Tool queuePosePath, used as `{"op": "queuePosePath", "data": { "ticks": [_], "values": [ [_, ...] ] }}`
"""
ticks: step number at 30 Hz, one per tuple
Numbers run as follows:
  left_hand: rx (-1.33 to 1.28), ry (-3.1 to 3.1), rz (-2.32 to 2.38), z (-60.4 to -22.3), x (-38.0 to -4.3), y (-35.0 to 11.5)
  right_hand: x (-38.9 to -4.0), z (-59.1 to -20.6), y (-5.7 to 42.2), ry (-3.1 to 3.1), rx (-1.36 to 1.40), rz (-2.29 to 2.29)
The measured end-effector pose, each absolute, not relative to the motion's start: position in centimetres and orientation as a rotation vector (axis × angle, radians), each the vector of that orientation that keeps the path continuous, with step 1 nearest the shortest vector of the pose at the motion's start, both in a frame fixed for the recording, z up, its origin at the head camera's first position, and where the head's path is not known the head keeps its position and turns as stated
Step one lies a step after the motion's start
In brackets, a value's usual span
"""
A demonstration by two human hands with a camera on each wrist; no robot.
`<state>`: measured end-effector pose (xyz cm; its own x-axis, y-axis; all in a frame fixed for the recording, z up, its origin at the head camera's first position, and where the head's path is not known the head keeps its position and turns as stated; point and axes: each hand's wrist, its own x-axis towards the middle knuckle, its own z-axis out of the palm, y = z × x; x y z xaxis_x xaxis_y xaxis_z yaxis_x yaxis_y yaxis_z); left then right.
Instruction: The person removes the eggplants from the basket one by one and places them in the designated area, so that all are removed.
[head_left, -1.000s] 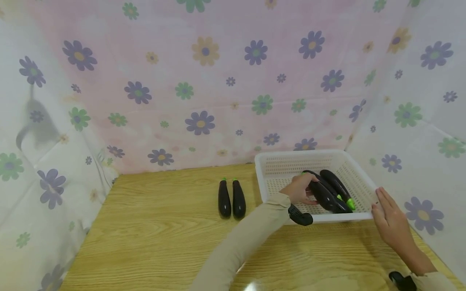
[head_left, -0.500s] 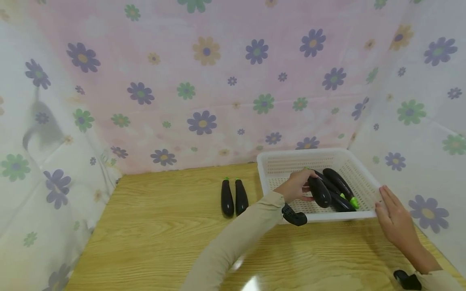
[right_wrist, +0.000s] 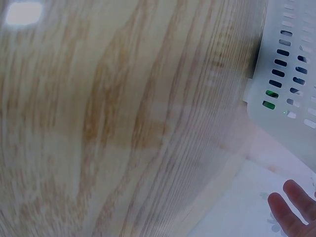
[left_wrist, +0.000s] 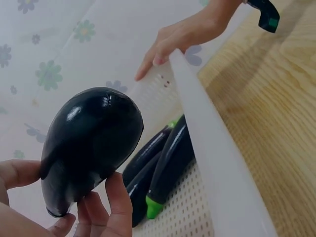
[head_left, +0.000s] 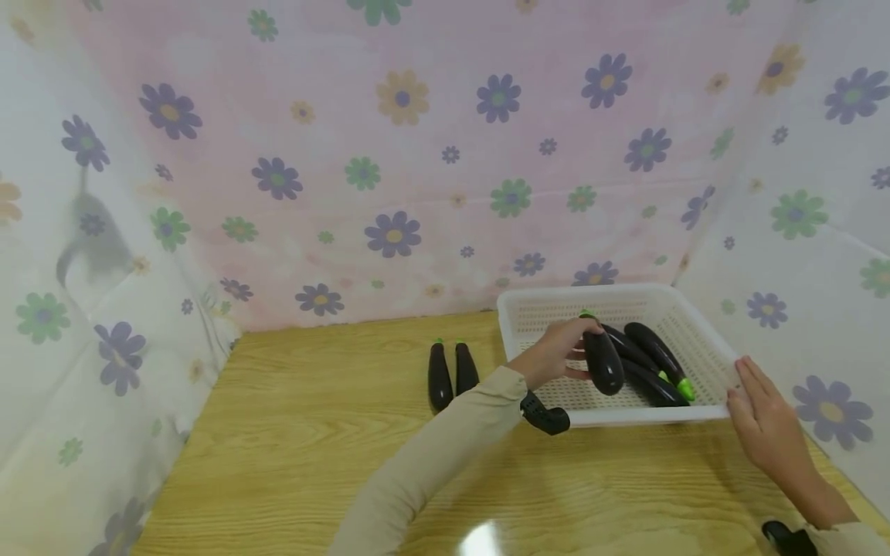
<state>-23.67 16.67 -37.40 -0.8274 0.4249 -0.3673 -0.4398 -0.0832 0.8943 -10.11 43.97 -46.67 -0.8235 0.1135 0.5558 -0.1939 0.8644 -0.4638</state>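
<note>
My left hand [head_left: 558,351] grips a dark, glossy eggplant [head_left: 603,361] over the white plastic basket [head_left: 584,417]; in the left wrist view the eggplant's rounded end [left_wrist: 98,123] points up, with thumb and fingertips around its lower part. My right hand [head_left: 768,428] rests at the basket's near right corner, its fingers straight along the rim. Several more eggplants [head_left: 657,355] with green stems lie inside the basket. In the right wrist view, two straight fingers [right_wrist: 284,212] show below the basket's slotted wall [right_wrist: 281,69].
Two eggplants [head_left: 439,378] lie side by side on the wooden table [head_left: 313,432], left of the basket; my left sleeve [head_left: 431,463] partly covers the right one. Flower-patterned cloth [head_left: 417,154] rises behind the table and at both sides.
My left hand has lifted the eggplant away from the others and drawn it left, turning it more upright. The right hand stays at the basket corner. The head view has shifted slightly.
</note>
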Motion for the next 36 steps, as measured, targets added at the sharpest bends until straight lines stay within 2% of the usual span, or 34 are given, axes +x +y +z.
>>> {"op": "queuePosePath", "data": {
  "ticks": [36],
  "values": [
    [0.268,1.728,1.924,-33.5,-24.1,7.9,-10.2,-46.4,44.1,-2.442,0.044,0.669]
  ]
}}
